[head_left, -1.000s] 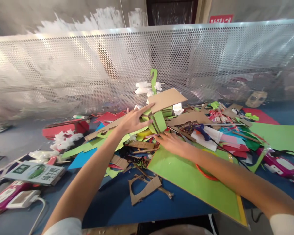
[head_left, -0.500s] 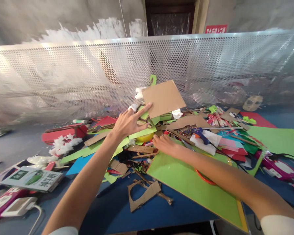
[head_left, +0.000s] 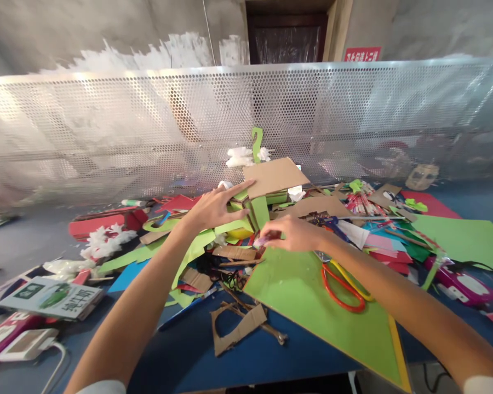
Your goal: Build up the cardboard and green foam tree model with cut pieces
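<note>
My left hand [head_left: 218,208] has its fingers spread. Its index fingertip touches the edge of a brown cardboard rectangle [head_left: 277,178], which rests tilted on top of a green paper and cardboard build [head_left: 260,212]. The thumb reaches toward the build's lower side. In front of it, my right hand [head_left: 293,232] is closed in a pinch round a small pale purple item [head_left: 262,241], mostly hidden by the fingers. Behind the cardboard rise a green curved paper strip [head_left: 257,143] and white fluffy pieces [head_left: 240,157].
Scissors with red and yellow handles [head_left: 342,287] lie on a green board [head_left: 299,295] under my right forearm. A blue glue gun [head_left: 340,229], cut cardboard [head_left: 240,328] and a milk carton [head_left: 51,298] lie around. A perforated metal screen [head_left: 139,131] stands at the back.
The cardboard rectangle has tipped from steep to flatter. My right hand has moved right and lifted, now pinching the small purple item. The scissors have come into fuller view.
</note>
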### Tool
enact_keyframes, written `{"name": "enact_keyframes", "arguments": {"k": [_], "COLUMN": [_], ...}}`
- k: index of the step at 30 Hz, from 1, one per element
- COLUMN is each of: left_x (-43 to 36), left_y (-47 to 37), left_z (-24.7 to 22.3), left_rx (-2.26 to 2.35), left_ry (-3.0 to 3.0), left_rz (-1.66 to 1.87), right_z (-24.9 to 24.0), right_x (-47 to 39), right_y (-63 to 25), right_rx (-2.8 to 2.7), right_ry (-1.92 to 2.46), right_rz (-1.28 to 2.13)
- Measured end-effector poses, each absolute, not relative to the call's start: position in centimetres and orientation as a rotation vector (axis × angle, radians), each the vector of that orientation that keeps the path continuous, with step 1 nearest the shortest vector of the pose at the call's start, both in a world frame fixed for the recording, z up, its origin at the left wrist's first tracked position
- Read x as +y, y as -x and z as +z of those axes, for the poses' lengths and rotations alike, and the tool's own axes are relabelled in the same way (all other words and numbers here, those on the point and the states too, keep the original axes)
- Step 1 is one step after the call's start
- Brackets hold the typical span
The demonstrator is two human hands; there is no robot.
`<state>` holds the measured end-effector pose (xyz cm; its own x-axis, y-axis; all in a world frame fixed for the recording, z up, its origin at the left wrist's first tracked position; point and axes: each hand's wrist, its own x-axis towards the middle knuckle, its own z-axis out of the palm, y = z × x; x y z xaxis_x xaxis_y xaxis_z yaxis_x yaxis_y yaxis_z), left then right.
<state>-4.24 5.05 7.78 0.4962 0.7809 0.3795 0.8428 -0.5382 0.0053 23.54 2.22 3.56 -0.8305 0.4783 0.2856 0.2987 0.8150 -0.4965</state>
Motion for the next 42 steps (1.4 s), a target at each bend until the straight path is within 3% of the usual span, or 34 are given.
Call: {"name": "enact_keyframes", "arguments": {"k": [3,9,20,42], "left_x": [5.0,5.1,5.9,6.1], "left_y": [3.9,2.4,2.3,3.0], "left_z": [7.8,6.6,4.2,3.3], "left_rx": [-1.324,-1.257,-1.267,-1.146], "left_ry": [2.682,2.78,2.848,2.894], "left_rz": [-0.485,-0.4,-0.423,-0.507], "right_z": [6.5,8.9,7.1,6.2], "right_x": [1.2,3.4,5.3,6.7], "right_y": [-25.4,-26.6,-26.6,-26.3], "right_rx": [-2.296,-1.877,-2.029,-2.042], "right_ry": [0.459,0.629,0.906,0.837], "right_rz": [1.016,0.791,0.747,0.647]}}
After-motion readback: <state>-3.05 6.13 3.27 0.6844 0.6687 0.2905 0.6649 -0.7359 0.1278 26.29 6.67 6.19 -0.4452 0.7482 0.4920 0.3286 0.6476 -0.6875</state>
